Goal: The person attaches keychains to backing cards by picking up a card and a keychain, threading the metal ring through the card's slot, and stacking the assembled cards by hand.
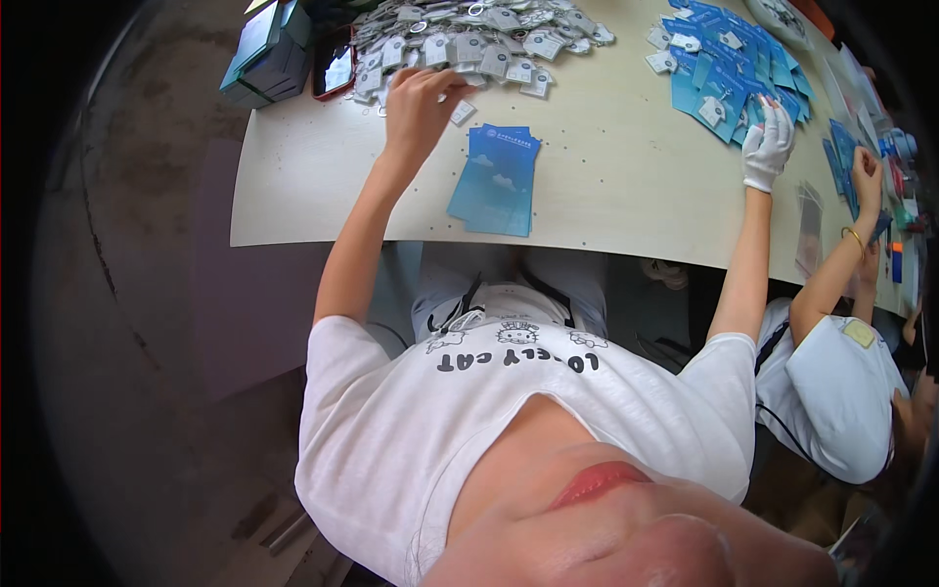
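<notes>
My bare left hand is over the near edge of a heap of small white and grey tag-shaped keychains, its fingers bent and pressed together. One keychain shows just below its fingertips; whether they grip it I cannot tell. In a white glove with bare fingertips, my right hand reaches onto a spread pile of blue cards, fingers stretched out against the cards. White keychains lie on several of those cards. Between my hands, a small stack of blue cards with a cloud print lies near the table's front edge.
A dark teal box and a red-edged phone stand beside the heap on the pale table. At right, another person's hand holds blue cards, near clear plastic sleeves.
</notes>
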Tool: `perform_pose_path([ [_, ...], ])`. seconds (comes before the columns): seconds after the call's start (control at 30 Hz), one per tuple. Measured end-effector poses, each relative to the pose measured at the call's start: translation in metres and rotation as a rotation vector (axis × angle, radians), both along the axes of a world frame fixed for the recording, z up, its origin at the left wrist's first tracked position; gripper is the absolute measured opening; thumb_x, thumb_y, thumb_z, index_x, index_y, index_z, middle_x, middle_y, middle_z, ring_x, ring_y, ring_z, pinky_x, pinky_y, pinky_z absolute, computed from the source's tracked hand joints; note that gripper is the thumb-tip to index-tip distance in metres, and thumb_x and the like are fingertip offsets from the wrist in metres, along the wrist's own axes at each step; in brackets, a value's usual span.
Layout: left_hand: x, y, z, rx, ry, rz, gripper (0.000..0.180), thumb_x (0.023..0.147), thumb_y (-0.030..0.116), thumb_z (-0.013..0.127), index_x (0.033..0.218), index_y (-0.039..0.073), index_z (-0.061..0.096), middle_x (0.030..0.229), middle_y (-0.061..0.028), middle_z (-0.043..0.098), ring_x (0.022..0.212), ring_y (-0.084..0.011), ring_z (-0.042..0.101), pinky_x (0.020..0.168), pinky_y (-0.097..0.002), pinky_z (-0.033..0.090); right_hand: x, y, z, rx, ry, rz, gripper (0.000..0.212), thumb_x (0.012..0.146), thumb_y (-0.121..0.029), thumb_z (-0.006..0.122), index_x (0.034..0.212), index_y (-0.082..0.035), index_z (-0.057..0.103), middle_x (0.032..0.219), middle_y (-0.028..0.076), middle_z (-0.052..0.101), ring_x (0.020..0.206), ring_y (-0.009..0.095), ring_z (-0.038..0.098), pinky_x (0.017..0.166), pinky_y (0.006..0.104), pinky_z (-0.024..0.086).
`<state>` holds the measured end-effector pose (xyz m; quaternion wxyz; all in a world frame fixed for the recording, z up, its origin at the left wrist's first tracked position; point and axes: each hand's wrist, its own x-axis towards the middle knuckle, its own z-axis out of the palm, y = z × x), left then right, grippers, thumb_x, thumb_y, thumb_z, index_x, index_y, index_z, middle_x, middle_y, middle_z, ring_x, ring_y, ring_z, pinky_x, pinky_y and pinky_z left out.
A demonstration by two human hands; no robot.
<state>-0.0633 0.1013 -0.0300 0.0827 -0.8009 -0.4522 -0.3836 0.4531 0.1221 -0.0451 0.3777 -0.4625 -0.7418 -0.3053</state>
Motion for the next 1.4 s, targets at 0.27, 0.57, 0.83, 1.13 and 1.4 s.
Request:
perform_pose_path([
  [0.27, -0.122, -0.022, -0.039, 0.076, -0.27, 0.43, 0.018, 0.089, 0.022, 0.063, 0.091, 0.007, 0.072, 0.082, -0.01, 0.069, 0.069, -0.0265, 0.062, 0.069, -0.0348, 0.047, -0.253, 0.066, 0.003, -0.432, 0.074, 0.229, 0.017, 0.082, -0.026, 0.067, 0.095, -0.016, 0.071, 0.102, 0.006, 0.065, 0.098, 0.025, 0.06, 0.086, 0.038, 0.047],
  [0.57, -0.006, -0.073, -0.02, -0.24, 0.009, 0.235, 0.052, 0.074, 0.053, 0.072, 0.081, 0.001, 0.065, 0.076, -0.0086, 0.061, 0.069, -0.0248, 0.059, 0.061, -0.036, 0.046, -0.297, 0.103, -0.017, -0.461, -0.092, 0.082, 0.015, 0.084, -0.024, 0.063, 0.092, -0.012, 0.067, 0.098, 0.005, 0.066, 0.091, 0.021, 0.062, 0.081, 0.0346, 0.048],
  [0.83, 0.032, -0.081, -0.042, -0.362, 0.017, 0.268, 0.059, 0.065, 0.04, 0.081, 0.099, 0.0, 0.053, 0.078, -0.011, 0.058, 0.082, -0.0273, 0.056, 0.071, -0.0382, 0.039, -0.276, 0.054, 0.022, -0.648, 0.694, 0.355, 0.02, 0.092, -0.013, 0.054, 0.107, -0.003, 0.061, 0.094, 0.016, 0.066, 0.087, 0.024, 0.065, 0.076, 0.0316, 0.051],
  [1.13, 0.01, -0.07, -0.019, -0.67, -0.516, 0.04, 0.033, 0.081, 0.015, 0.073, 0.099, -0.003, 0.052, 0.072, -0.0124, 0.056, 0.064, -0.0188, 0.051, 0.06, -0.0296, 0.044, -0.264, -0.011, 0.023, -0.756, 0.975, 0.666, 0.026, 0.088, -0.023, 0.064, 0.099, 0.0, 0.064, 0.085, 0.008, 0.066, 0.079, 0.019, 0.061, 0.072, 0.0313, 0.048],
  [1.4, 0.043, -0.074, -0.002, -0.359, -1.287, -0.402, 0.015, 0.092, 0.001, 0.057, 0.106, -0.001, 0.058, 0.095, -0.0013, 0.063, 0.087, -0.0054, 0.054, 0.079, -0.0196, 0.041, -0.317, -0.081, 0.048, -0.705, 1.053, 0.674, 0.021, 0.092, -0.023, 0.062, 0.097, -0.002, 0.06, 0.101, 0.003, 0.059, 0.089, 0.01, 0.056, 0.082, 0.0222, 0.043],
])
